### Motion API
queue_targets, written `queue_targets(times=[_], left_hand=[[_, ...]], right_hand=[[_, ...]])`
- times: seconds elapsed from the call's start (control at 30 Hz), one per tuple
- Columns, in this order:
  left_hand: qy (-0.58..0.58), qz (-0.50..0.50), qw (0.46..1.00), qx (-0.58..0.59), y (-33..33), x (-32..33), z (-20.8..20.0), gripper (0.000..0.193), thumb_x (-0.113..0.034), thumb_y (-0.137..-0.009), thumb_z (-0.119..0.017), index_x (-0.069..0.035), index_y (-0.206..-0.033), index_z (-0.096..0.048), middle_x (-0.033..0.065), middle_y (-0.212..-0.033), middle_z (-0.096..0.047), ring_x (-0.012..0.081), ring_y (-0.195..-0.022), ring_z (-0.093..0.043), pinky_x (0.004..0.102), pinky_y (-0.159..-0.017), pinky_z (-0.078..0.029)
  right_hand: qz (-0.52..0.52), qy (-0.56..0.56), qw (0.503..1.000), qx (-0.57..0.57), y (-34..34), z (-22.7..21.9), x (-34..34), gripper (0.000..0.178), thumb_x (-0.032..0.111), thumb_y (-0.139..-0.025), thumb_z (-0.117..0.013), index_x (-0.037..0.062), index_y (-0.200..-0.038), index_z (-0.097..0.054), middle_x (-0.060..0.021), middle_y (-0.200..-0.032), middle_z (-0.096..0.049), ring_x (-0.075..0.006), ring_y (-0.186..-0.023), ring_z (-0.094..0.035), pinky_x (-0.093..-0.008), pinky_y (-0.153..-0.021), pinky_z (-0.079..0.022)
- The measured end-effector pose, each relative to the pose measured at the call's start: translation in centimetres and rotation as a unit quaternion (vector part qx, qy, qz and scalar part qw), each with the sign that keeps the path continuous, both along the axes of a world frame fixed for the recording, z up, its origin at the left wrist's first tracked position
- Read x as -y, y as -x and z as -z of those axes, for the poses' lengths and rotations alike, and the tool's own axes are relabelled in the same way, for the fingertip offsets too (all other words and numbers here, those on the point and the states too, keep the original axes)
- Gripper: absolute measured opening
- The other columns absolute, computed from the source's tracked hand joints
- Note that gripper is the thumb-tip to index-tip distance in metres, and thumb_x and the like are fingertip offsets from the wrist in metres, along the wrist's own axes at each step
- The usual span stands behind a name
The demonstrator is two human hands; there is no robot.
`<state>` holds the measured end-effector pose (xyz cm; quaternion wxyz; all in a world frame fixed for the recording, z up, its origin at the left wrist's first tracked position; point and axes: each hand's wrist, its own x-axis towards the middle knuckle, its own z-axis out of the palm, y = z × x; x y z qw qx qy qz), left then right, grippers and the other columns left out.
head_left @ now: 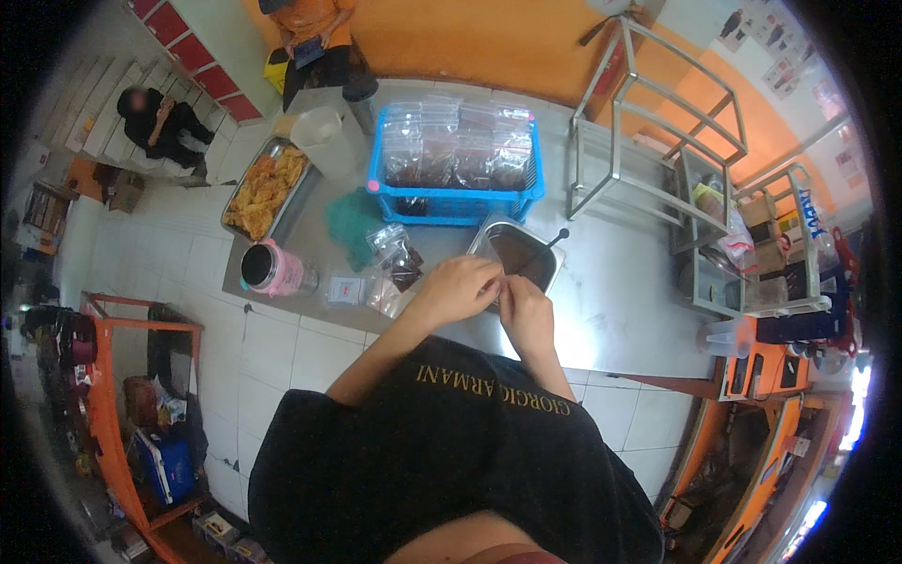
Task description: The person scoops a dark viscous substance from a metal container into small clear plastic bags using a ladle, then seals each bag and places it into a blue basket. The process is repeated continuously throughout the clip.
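Note:
My left hand [458,289] and my right hand [526,315] meet at the near edge of a steel pan [561,260] of brown sauce [517,256]. The fingers of both are pinched together on what looks like a small clear plastic bag [486,247], mostly hidden by the hands. A black-handled ladle [547,244] leans in the pan, its handle sticking out to the right. Left of my left hand lie filled clear bags [398,256] with dark contents. Behind the pan stands a blue plastic basket [456,209] packed with filled zip bags [437,146].
Left on the steel table [629,301] are a tray of fried food [268,193], a pink tumbler [275,270], a whitish pitcher [327,141] and a green bag [351,226]. A metal frame [615,122] stands at the right. A person in orange [315,28] stands beyond the table.

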<state>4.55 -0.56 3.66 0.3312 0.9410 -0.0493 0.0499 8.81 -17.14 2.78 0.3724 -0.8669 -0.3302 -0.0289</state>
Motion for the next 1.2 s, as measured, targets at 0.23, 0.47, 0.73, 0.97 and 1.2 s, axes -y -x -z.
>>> queue_targets(times=[0.23,0.47,0.73,0.97,1.2], left_hand=[[0.067,-0.026,0.997,0.033,-0.6,0.2,0.7,0.015,-0.02,-0.085,-0.059,-0.004,-0.084,-0.06,0.0164,-0.079,-0.065,0.0397,-0.079,-0.063,0.0499,-0.068,-0.049],[0.089,-0.15,0.984,-0.025,0.1,0.2,1.2,0.021,-0.023,-0.085,-0.058,-0.003,-0.082,-0.065,0.0221,-0.078,-0.066,0.0427,-0.075,-0.064,0.0523,-0.067,-0.05],[0.073,-0.175,0.982,-0.013,0.4,-0.1,0.9,0.021,-0.023,-0.083,-0.066,-0.002,-0.085,-0.062,0.0184,-0.074,-0.065,0.0372,-0.072,-0.065,0.0449,-0.067,-0.052],[0.449,-0.17,0.871,0.104,-1.3,0.5,4.5,0.062,-0.019,-0.086,-0.076,-0.009,-0.136,-0.043,0.0108,-0.106,-0.067,0.0234,-0.092,-0.065,0.0351,-0.083,-0.052],[0.64,-0.143,0.753,-0.05,0.0,-1.3,4.6,0.062,-0.011,-0.091,-0.071,-0.005,-0.142,-0.037,0.0103,-0.101,-0.071,0.0145,-0.095,-0.067,0.0279,-0.084,-0.052]], right_hand=[[0.006,0.028,0.999,0.04,-0.4,-0.3,-0.7,0.01,0.011,-0.088,-0.063,0.0031,-0.084,-0.059,-0.016,-0.077,-0.062,-0.0365,-0.072,-0.063,-0.0455,-0.063,-0.05],[-0.008,0.052,0.996,0.066,-0.3,0.0,-2.5,0.012,0.01,-0.084,-0.066,0.0043,-0.08,-0.056,-0.0136,-0.074,-0.06,-0.0334,-0.07,-0.062,-0.0446,-0.061,-0.049],[0.072,0.018,0.996,0.059,-2.7,-0.6,-2.3,0.017,0.004,-0.081,-0.067,0.0033,-0.09,-0.054,-0.0136,-0.08,-0.061,-0.0321,-0.07,-0.065,-0.0412,-0.061,-0.051],[0.017,-0.131,0.975,-0.181,-4.1,-1.6,-0.1,0.03,-0.009,-0.086,-0.063,0.003,-0.106,-0.045,-0.0083,-0.093,-0.065,-0.0112,-0.078,-0.066,-0.0251,-0.069,-0.056],[-0.026,-0.24,0.937,-0.251,-3.2,-0.6,-0.1,0.022,-0.013,-0.084,-0.063,-0.002,-0.102,-0.057,-0.007,-0.104,-0.057,-0.0125,-0.081,-0.065,-0.0248,-0.07,-0.056]])
